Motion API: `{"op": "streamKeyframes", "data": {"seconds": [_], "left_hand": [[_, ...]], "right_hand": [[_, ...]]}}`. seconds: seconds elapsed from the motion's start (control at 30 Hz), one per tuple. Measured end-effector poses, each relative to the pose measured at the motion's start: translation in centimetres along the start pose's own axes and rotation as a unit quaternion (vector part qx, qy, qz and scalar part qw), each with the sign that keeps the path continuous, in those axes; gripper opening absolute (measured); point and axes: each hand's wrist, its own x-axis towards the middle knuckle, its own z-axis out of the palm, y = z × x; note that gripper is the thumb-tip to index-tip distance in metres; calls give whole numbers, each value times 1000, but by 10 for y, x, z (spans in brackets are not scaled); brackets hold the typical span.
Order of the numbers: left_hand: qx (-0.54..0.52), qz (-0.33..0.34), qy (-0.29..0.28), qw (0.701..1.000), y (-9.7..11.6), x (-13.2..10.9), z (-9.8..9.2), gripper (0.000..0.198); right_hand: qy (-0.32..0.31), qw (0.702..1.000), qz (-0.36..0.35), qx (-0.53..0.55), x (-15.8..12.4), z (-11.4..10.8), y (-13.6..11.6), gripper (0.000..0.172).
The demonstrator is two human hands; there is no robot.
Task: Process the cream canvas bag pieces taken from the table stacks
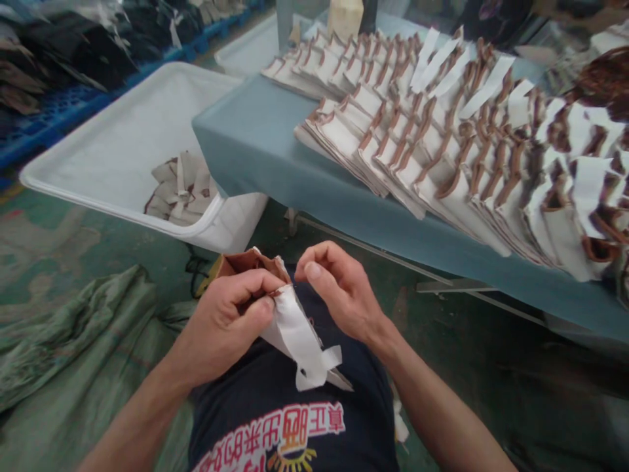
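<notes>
My left hand (236, 311) pinches a brown sewn piece with pale lining (246, 261) between thumb and forefinger, above my lap. From its edge hangs a white fabric strip (297, 334), curled at its lower end. Just right of the piece, my right hand (341, 288) is closed, thumb against curled fingers. It is a little apart from the piece's edge. Whether something thin, such as a thread, is between those fingertips cannot be made out. The lower part of the piece is partly hidden behind the strip and my left hand.
A blue-grey covered table (246, 131) holds rows of similar brown and pale pieces (393, 144), several with white strips. Left of it stands a white plastic bin (108, 151) with pale pieces (181, 187) inside. Green sacking (98, 341) lies on the floor, near a blue pallet (44, 124).
</notes>
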Motion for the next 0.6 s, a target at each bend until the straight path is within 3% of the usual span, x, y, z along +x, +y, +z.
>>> {"op": "streamKeyframes", "data": {"seconds": [0.13,0.3,0.43,0.6], "left_hand": [[31,27,-32,999,21,4,-14,26],[61,47,-32,997,35,-2,-20,26],[72,48,-40,995,36,-9,-20,30],[75,43,-33,996,31,-17,-22,30]], "right_hand": [[-68,984,-149,-76,8,-11,-20,39],[-120,928,-281,-214,21,-13,-34,42],[-192,906,-257,-277,25,-11,-43,45],[-297,934,-129,-155,27,-9,-50,45]]}}
